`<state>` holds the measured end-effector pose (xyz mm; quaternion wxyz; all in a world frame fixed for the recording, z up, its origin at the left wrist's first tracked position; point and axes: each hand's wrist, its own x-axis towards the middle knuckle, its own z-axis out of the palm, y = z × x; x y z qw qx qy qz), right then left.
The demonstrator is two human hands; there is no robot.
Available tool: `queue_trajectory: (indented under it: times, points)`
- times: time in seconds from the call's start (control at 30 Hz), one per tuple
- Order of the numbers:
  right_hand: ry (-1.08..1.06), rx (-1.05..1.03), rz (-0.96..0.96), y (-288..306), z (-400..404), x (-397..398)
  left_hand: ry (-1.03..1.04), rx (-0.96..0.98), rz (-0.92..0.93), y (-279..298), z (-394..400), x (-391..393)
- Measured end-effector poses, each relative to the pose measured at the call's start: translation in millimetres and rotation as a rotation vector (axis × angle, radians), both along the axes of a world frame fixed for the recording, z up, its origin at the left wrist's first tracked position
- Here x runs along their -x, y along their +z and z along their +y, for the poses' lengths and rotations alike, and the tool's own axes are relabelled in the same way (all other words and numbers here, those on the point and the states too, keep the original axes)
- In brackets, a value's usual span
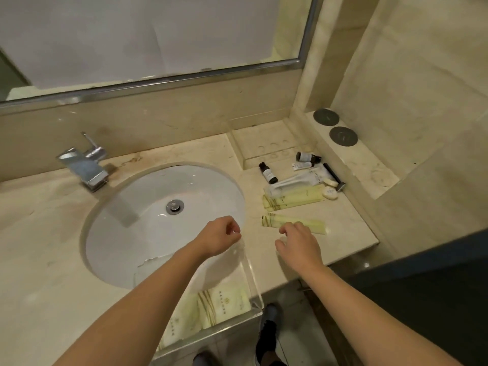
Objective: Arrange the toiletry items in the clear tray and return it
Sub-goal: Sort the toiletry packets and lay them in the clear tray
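The clear tray (250,283) sat at the counter's near edge, partly over the basin (163,223) and jutting past the counter front. Inside it lay pale yellow packets (224,303), flat on its floor, partly hidden under the left forearm.

The left hand (220,237) hovered over the tray's far end with its fingers loosely curled; nothing could be seen in its grasp. The right hand (297,243) reached just right of the tray, fingers bent downward, their tips at the near edge of a lone yellow sachet (293,223) on the counter (343,220); whether they touched it could not be told.

Farther back lay the other toiletries in a loose cluster: two more yellow sachets (293,198) overlapped by a white packet (298,180), a dark bottle (268,173) on its side, a second dark bottle (307,157), a small white tube (301,165), a black razor (334,177), and two round soaps (330,193).

A steel tap (84,165) stood left of the basin, and two round dark discs (334,126) sat on the ledge at the right wall.
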<state>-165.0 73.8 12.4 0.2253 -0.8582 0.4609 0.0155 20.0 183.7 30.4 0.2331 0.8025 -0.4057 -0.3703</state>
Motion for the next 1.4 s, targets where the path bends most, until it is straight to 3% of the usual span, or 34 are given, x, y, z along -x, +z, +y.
queue_trajectory:
  times: [0.17,0.5,0.63,0.83,0.93,1.1,1.27,1.4]
  points:
    - [0.009,0.012,0.034,-9.4,-43.2,10.6,0.090,0.004,-0.029,-9.4,-65.9,11.5]
    - [0.236,0.035,0.112,-32.2,-101.3,-5.3,0.269,-0.144,-0.089,-42.7,-153.3,16.6]
    - [0.283,-0.065,0.116,-33.6,-114.4,-14.6,0.369,-0.162,-0.054,-50.3,-164.7,13.8]
    - [0.304,-0.236,0.101,-29.3,-124.2,-16.0,0.363,-0.149,0.039,-47.5,-165.8,4.8]
    - [0.211,-0.366,-0.002,-24.6,-127.6,-13.3,0.443,-0.073,0.190,-41.9,-158.1,-5.5]
    - [-0.079,-0.445,-0.354,-5.9,-117.0,-18.3,0.677,0.142,0.562,-18.9,-137.8,-16.6]
    - [-0.285,-0.523,-0.594,14.5,-88.1,-42.5,0.797,0.246,0.623,2.6,-98.7,-30.2]
    - [-0.285,-0.560,-0.626,26.0,-57.3,-57.2,0.788,0.268,0.583,15.0,-59.8,-39.7]
